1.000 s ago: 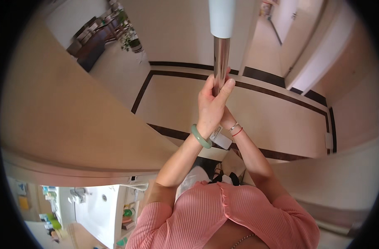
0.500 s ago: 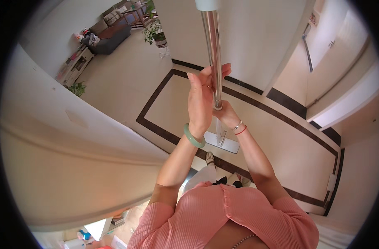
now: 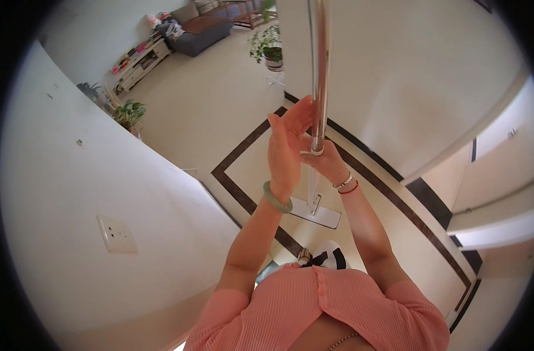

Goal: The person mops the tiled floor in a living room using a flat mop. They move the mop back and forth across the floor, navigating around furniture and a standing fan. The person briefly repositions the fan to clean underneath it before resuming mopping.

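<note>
"Mop (image 3: 320,117) position?"

"Flat head (image 3: 328,217) on the tiled floor (image 3: 249,169), ahead of the feet; metal pole (image 3: 320,64) rising by the 2 hands."

"Fingers?"

"Right hand (image 3: 332,162): curled around the pole at the white collar (image 3: 318,151). Left hand (image 3: 287,157): straight, thumb spread away, alongside the pole. Whether they touch it, I can't tell."

"Any labels?"

"Packages on the low cabinet (image 3: 143,70) are too small to read; the wall socket (image 3: 117,234) shows dark slots."

The mop pole (image 3: 320,76) is shiny, smooth metal.
</note>
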The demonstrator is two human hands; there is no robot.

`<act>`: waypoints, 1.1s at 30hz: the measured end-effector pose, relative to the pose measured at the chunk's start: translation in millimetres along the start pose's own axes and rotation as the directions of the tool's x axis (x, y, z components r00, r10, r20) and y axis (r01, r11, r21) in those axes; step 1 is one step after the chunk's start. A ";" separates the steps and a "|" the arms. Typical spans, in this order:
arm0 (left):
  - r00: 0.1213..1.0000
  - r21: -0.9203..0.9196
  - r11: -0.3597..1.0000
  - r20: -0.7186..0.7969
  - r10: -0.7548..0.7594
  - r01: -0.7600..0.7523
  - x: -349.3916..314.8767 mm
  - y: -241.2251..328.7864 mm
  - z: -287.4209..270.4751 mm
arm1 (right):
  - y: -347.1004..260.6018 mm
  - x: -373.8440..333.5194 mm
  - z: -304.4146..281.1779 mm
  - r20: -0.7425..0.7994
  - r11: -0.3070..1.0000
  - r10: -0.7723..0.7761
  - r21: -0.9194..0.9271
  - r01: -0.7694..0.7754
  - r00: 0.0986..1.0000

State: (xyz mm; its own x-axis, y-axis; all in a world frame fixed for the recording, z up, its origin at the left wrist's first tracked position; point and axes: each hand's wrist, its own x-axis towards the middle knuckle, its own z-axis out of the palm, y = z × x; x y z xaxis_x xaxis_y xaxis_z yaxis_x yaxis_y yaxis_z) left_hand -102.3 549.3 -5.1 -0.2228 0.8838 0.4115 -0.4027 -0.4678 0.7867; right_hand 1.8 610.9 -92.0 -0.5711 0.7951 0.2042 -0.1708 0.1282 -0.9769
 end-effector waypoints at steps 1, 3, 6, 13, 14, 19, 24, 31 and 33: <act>1.000 -0.001 1.000 -0.028 0.005 -0.005 11.5 -1.2 -9.4 | -4.0 18.3 1.8 0.011 1.000 0.016 0.000 -0.016 1.000; 0.997 -0.006 1.000 -0.081 0.014 -0.014 36.5 -3.4 -25.1 | 0.9 57.3 2.4 0.037 1.000 0.031 -0.001 -0.031 0.999; 0.995 -0.003 0.999 -0.084 0.047 -0.047 81.7 -7.2 -50.9 | 0.7 115.9 6.9 0.092 0.995 -0.012 -0.099 0.021 0.996; 0.968 0.141 0.979 -0.184 0.172 -0.147 194.5 -9.7 -136.3 | 47.0 277.4 41.4 0.217 0.996 -0.029 -0.080 0.047 0.976; 0.957 0.163 0.972 -0.208 0.203 -0.170 212.2 -6.8 -150.4 | 51.4 305.8 47.1 0.259 0.994 -0.051 -0.082 0.075 0.965; 0.888 0.271 0.947 -0.372 0.269 -0.174 276.0 11.4 -230.3 | 76.1 412.4 99.7 0.382 0.995 -0.094 0.004 0.100 0.919; 0.868 0.236 0.939 -0.375 0.325 -0.250 333.9 22.4 -330.1 | 98.0 519.6 151.5 0.438 0.986 -0.093 -0.083 0.143 0.894; 0.838 0.050 0.918 -0.390 0.381 -0.393 434.5 57.0 -469.4 | 121.6 687.2 239.2 0.501 0.998 -0.014 -0.046 0.043 0.865; 0.814 0.011 0.893 -0.408 0.414 -0.449 458.5 67.3 -505.3 | 117.3 722.8 264.9 0.495 0.999 -0.037 0.042 0.018 0.868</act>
State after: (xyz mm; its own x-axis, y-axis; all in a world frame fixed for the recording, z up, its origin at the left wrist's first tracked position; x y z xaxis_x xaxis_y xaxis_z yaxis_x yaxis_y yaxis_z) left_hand -680.1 918.2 4.1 -0.7103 0.5214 0.4729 -0.2495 -0.8147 0.5234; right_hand -643.7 1043.6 -42.3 -0.8869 0.3921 0.2444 -0.2152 0.1175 -0.9695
